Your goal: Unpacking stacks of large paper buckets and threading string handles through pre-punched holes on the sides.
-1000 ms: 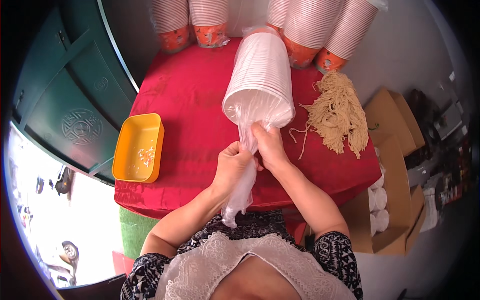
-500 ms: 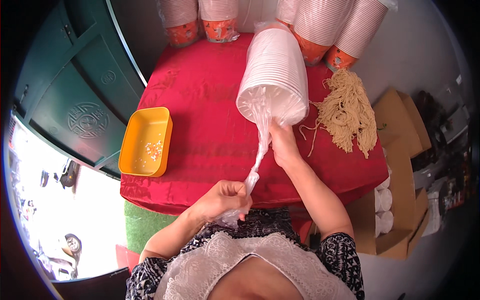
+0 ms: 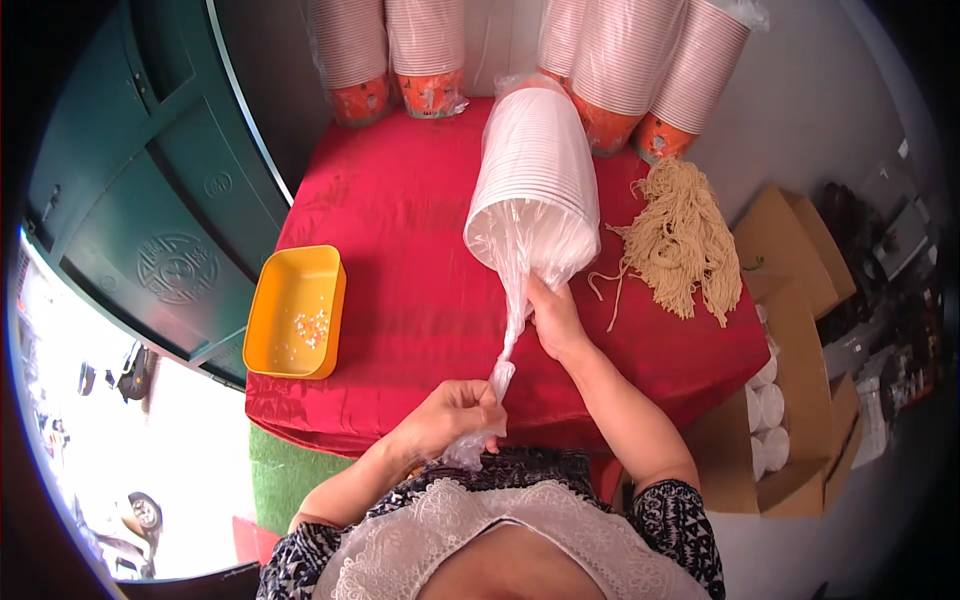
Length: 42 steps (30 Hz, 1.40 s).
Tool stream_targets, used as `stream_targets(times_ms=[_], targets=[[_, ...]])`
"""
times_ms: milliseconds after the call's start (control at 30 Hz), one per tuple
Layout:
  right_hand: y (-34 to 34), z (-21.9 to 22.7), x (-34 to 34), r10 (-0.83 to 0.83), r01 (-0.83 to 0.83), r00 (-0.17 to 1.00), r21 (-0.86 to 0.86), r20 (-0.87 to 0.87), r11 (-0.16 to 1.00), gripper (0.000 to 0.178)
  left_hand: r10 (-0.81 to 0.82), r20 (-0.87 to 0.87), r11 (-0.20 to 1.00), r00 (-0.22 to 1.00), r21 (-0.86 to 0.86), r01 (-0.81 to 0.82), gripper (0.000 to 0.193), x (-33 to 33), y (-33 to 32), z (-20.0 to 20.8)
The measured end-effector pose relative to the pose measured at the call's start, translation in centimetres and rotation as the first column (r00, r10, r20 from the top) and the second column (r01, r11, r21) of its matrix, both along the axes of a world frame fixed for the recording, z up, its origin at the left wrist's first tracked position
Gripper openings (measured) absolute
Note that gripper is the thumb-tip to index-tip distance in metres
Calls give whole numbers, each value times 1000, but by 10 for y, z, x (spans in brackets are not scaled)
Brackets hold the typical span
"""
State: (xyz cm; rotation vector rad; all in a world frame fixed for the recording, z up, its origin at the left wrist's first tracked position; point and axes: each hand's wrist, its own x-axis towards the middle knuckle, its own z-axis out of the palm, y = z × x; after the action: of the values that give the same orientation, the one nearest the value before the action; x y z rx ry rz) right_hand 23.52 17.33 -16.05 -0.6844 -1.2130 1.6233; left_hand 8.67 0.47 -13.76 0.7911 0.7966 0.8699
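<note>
A long nested stack of white paper tubs (image 3: 530, 150) lies on the red-covered table, its open end toward me. A clear plastic bag (image 3: 515, 285) wraps the stack and tapers into a twisted neck. My left hand (image 3: 450, 418), near the table's front edge, is closed round the loose end of that neck, and crumpled plastic hangs below its fingers. Close under the stack's mouth, my right hand (image 3: 553, 315) is closed on the gathered plastic; part of its grip is hidden. The neck runs taut between both hands.
A yellow tray (image 3: 258, 345) with small pale and orange bits stands at left. A bundle of beige strings (image 3: 685, 240) lies at right. Bagged tub stacks (image 3: 428, 50) stand along the back. An open cardboard box (image 3: 800, 400) holding white rolls is beside the table.
The view has shifted, so the table and stack sit lower in it. Both hands keep their hold on the bag, and its neck looks a little shorter between them.
</note>
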Motion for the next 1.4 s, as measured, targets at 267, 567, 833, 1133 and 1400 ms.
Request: stream_targets(times_ms=[267,567,833,1133,1400], targets=[[-5,1,0,-21,21,999,11,-26,1000,19,-3,74,1000,997,-25,5,22,-3,1,2],[-2,-6,5,46,-48,998,-74,-35,996,31,4,34,1000,999,-26,-3,19,0,-3,8],[-11,8,0,-17,17,1000,-9,-10,1000,21,-28,8,1000,1000,-6,28,13,-1,-5,2],[-14,1,16,130,-128,991,-93,14,987,22,308,-549,803,777,588,98,19,-22,24,56],[-51,22,29,302,-292,953,-193,21,937,17,256,-206,963,944,138,-231,33,4,97,41]])
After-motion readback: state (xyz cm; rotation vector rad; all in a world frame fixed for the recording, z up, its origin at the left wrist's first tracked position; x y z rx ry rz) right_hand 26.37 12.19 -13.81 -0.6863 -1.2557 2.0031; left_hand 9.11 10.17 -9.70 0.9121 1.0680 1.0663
